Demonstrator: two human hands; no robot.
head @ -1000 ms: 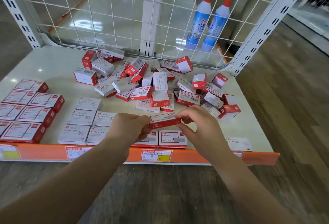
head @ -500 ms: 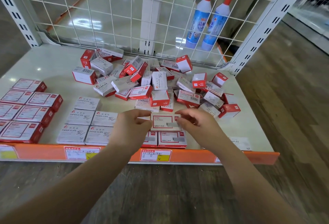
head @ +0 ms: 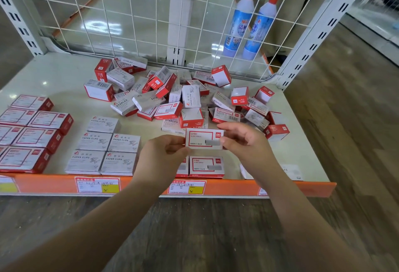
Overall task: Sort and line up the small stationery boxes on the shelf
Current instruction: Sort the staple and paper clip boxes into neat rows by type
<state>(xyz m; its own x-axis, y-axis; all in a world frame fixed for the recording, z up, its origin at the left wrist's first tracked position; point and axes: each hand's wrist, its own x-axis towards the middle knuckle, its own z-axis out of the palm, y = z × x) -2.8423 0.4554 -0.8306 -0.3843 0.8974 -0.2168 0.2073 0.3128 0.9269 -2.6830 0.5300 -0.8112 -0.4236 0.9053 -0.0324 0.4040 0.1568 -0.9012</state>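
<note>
Staple box (head: 204, 139) held face-up above the shelf (head: 64, 81), just behind the front edge and over the two matching red-framed boxes (head: 206, 166) already laid there; printed face turned upward, presumably to read the label and match orientation before setting down. Left hand (head: 160, 157): grip closed on the box's left end, thumb and fingers pinching it, forearm rising from the lower left. Right hand (head: 245, 142): grip closed on the right end, fingertips curled over the edge, wrist bent inward. Paper-clip boxes (head: 103, 145) lined in rows by the front edge, left of centre; larger red boxes (head: 32, 135) at the left edge. Unsorted pile (head: 183, 96) toward the rear centre, near the wire grid (head: 129, 12).
</note>
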